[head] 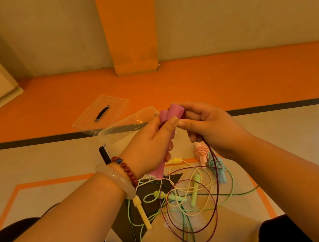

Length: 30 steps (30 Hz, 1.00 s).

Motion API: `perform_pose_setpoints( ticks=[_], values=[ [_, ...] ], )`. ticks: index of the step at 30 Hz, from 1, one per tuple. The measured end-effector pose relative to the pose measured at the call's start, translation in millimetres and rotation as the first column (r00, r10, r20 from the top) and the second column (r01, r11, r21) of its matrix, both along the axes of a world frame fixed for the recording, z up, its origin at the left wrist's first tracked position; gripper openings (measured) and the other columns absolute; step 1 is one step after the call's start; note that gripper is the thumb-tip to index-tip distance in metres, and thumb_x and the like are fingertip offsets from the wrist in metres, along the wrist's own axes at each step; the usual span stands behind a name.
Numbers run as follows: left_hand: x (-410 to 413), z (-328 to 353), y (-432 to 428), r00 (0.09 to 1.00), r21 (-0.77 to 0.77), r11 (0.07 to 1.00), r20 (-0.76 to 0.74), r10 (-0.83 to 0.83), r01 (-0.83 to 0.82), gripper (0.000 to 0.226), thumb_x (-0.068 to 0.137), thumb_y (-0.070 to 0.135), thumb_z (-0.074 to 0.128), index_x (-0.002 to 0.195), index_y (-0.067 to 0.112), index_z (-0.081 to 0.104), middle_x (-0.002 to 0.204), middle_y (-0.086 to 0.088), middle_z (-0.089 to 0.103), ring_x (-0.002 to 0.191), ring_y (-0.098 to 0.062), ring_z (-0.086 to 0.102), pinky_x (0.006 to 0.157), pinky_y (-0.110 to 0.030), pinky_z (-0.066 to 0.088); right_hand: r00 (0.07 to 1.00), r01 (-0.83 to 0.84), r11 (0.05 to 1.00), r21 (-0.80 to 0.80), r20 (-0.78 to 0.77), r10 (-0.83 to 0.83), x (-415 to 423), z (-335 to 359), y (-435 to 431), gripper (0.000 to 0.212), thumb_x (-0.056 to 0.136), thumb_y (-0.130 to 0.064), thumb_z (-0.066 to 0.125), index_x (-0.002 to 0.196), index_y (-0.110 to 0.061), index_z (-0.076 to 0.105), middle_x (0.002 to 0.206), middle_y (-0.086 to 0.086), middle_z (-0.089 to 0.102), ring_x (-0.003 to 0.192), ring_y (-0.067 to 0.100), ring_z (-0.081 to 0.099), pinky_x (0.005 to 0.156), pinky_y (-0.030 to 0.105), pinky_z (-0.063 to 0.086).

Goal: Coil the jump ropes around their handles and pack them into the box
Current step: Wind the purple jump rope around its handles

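Jump ropes in yellow and green lie tangled on the floor between the person's knees, and loops of a maroon cord hang over them from the hands above. The left hand has its fingers wrapped round a pair of pink handles, and the right hand pinches the maroon cord at their upper end; a wound pink rope and a wound blue rope lie just beyond the tangle. Farther off, the open clear box is partly hidden by the left hand, with its lid lying flat behind it.
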<state>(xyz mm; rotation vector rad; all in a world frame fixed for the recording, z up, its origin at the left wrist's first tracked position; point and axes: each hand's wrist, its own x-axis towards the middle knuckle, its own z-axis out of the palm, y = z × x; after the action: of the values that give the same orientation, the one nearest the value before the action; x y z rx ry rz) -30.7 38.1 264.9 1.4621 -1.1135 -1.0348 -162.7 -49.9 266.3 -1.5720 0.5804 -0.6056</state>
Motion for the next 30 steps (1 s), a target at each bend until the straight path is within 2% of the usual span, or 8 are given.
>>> perform_pose_setpoints(
  ticks=[5, 13, 16, 18, 21, 25, 27, 30],
  values=[
    [-3, 1, -1, 0.970, -0.005, 0.999, -0.239, -0.050, 0.050, 0.031, 0.087, 0.043, 0.047, 0.098, 0.015, 0.051, 0.076, -0.002, 0.047, 0.053, -0.010, 0.042, 0.046, -0.026, 0.038, 0.995, -0.080, 0.983, 0.164, 0.070, 0.069, -5, 2, -7, 0.051, 0.073, -0.020, 0.062, 0.123, -0.025, 0.055, 0.080, -0.011, 0.070, 0.055, 0.006, 0.052, 0.048, 0.017, 0.037],
    [-3, 4, 1, 0.791, -0.060, 0.980, -0.582, -0.187, 0.187, 0.040, 0.091, 0.048, 0.045, 0.099, 0.009, 0.050, 0.071, 0.001, 0.051, 0.049, -0.008, 0.041, 0.044, -0.023, 0.041, 0.968, -0.226, 0.960, 0.166, 0.147, 0.202, -8, 7, -9, 0.049, 0.083, -0.013, 0.063, 0.127, -0.028, 0.049, 0.077, -0.009, 0.067, 0.055, 0.006, 0.052, 0.047, 0.016, 0.038],
    [-5, 4, 2, 0.739, -0.049, 0.975, -0.644, -0.196, 0.215, 0.044, 0.090, 0.051, 0.041, 0.096, 0.009, 0.052, 0.072, 0.000, 0.052, 0.048, -0.007, 0.040, 0.044, -0.021, 0.040, 0.982, -0.164, 0.984, 0.069, 0.103, 0.157, -7, 8, -9, 0.041, 0.079, -0.017, 0.064, 0.119, -0.025, 0.057, 0.073, -0.008, 0.065, 0.054, 0.004, 0.051, 0.048, 0.015, 0.038],
    [-5, 3, 2, 0.770, -0.019, 0.981, -0.617, -0.163, 0.193, 0.048, 0.083, 0.053, 0.041, 0.094, 0.009, 0.056, 0.072, -0.002, 0.058, 0.048, -0.009, 0.043, 0.046, -0.022, 0.041, 0.988, -0.118, 0.991, 0.056, 0.108, 0.111, -6, 9, -7, 0.039, 0.074, -0.018, 0.065, 0.112, -0.025, 0.061, 0.071, -0.006, 0.064, 0.054, 0.004, 0.050, 0.049, 0.014, 0.038],
    [-5, 2, 1, 0.880, 0.081, 0.993, -0.474, -0.038, 0.086, 0.058, 0.073, 0.061, 0.043, 0.094, 0.009, 0.058, 0.064, -0.004, 0.060, 0.053, -0.014, 0.056, 0.054, -0.026, 0.051, 0.993, -0.065, 0.997, 0.039, 0.101, 0.061, -4, 10, -5, 0.042, 0.071, -0.018, 0.067, 0.112, -0.023, 0.062, 0.076, -0.005, 0.066, 0.055, 0.005, 0.051, 0.052, 0.015, 0.039],
    [-9, 0, -2, 0.914, 0.070, 0.995, -0.394, 0.096, -0.075, 0.053, 0.071, 0.056, 0.048, 0.097, 0.012, 0.062, 0.082, -0.005, 0.068, 0.067, -0.014, 0.068, 0.064, -0.028, 0.060, 0.997, 0.009, 1.000, -0.005, 0.078, -0.009, -2, 9, -6, 0.037, 0.079, -0.007, 0.067, 0.111, -0.024, 0.063, 0.085, 0.000, 0.068, 0.058, 0.008, 0.054, 0.056, 0.021, 0.040],
    [-11, -2, -3, 0.947, 0.052, 0.994, -0.302, 0.112, -0.101, 0.049, 0.072, 0.057, 0.046, 0.097, 0.019, 0.064, 0.095, -0.007, 0.072, 0.077, -0.017, 0.072, 0.071, -0.031, 0.060, 0.995, 0.042, 0.999, -0.012, 0.090, -0.041, -1, 9, -4, 0.038, 0.082, 0.003, 0.064, 0.110, -0.023, 0.062, 0.085, -0.001, 0.068, 0.056, 0.006, 0.055, 0.053, 0.016, 0.041],
    [-10, -3, -3, 0.960, 0.035, 0.988, -0.233, 0.153, -0.148, 0.043, 0.073, 0.060, 0.047, 0.095, 0.029, 0.066, 0.099, -0.002, 0.075, 0.091, -0.018, 0.072, 0.086, -0.044, 0.057, 0.992, 0.089, 0.996, -0.032, 0.095, -0.086, 1, 9, -3, 0.039, 0.083, 0.005, 0.064, 0.114, -0.018, 0.060, 0.086, 0.001, 0.065, 0.056, 0.002, 0.057, 0.053, 0.011, 0.043]
  ],
)
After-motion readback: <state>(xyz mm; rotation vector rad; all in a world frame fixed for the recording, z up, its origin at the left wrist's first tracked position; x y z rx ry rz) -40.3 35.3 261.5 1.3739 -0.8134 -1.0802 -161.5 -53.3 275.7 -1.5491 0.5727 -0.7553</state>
